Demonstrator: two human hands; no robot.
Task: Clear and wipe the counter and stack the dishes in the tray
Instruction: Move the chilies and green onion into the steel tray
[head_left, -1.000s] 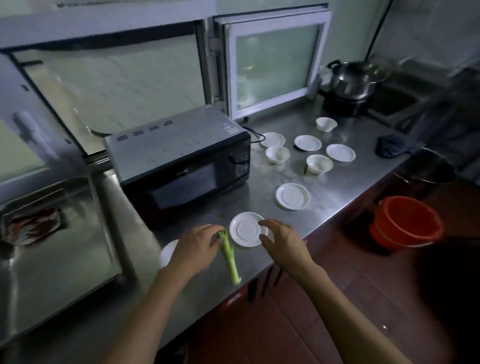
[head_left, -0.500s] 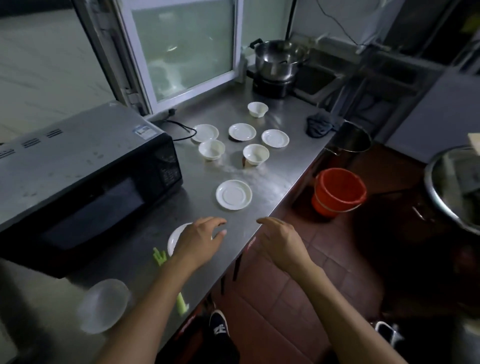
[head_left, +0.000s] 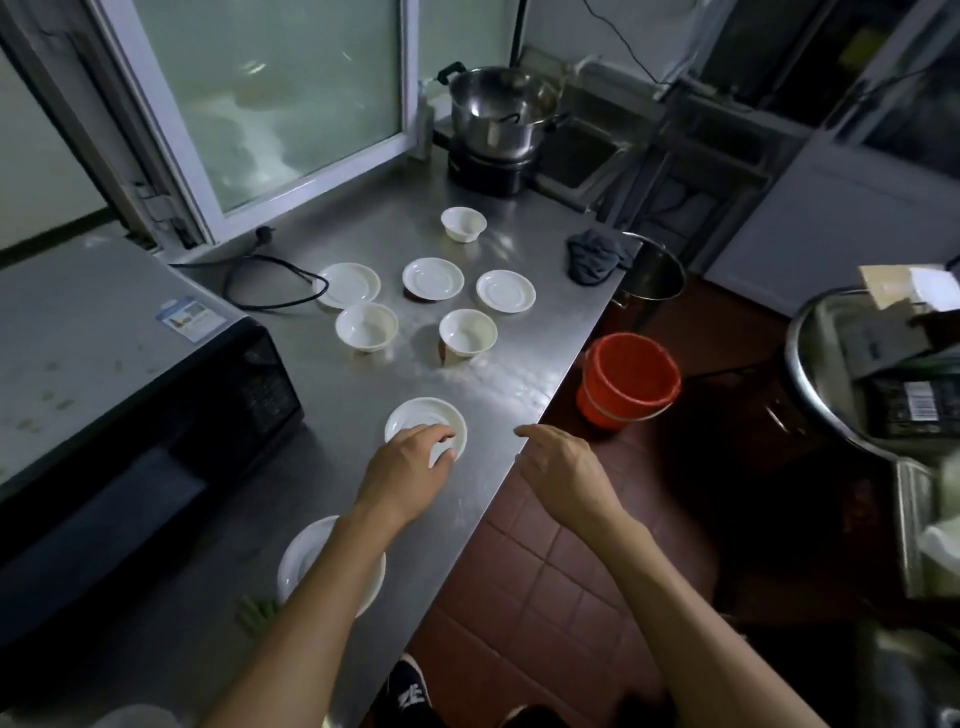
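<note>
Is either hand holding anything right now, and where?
Left hand rests fingertips on the small white saucer's near rim; grip unclear. Right hand holds nothing.

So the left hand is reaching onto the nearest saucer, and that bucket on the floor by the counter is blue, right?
Not quite: the bucket on the floor by the counter is red-orange, not blue. The rest holds: the left hand is reaching onto the nearest saucer, its fingers over the dish. The head view shows both.

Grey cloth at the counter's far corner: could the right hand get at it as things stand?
Probably yes. The right hand hovers open off the counter edge, and the cloth lies at that same edge with nothing standing between them; a forward reach should do.
</note>
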